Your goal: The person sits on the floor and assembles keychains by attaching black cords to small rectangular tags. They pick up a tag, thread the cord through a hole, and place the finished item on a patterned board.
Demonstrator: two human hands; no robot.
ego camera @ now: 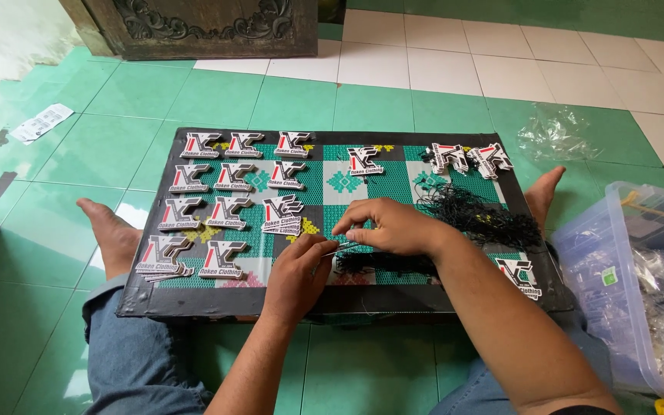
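While both hands meet near the front edge of the patterned board [393, 165], the step in hand looks like threading a black string loop through a cut-out paper hang tag. The left hand [295, 275] is pinched shut on what seems to be a thin black string [340, 247], though it is too fine to be sure, and the right hand [393, 227] curls closed over the same spot, fingertips pressed together on the string's other end. To do this well, the pinch should stay close to the string's tip so it does not fray or bend, and the wrists can rest on the board for steadiness. A tangled heap of black strings [478, 215] lies just beside the right hand, toward the board's right edge; drawing one strand out slowly would avoid dragging the rest. Finished hang tags [217, 211] lie in rows over the board's left half, well apart from the hands. A clear plastic box [616, 269] stands on the floor at the right.
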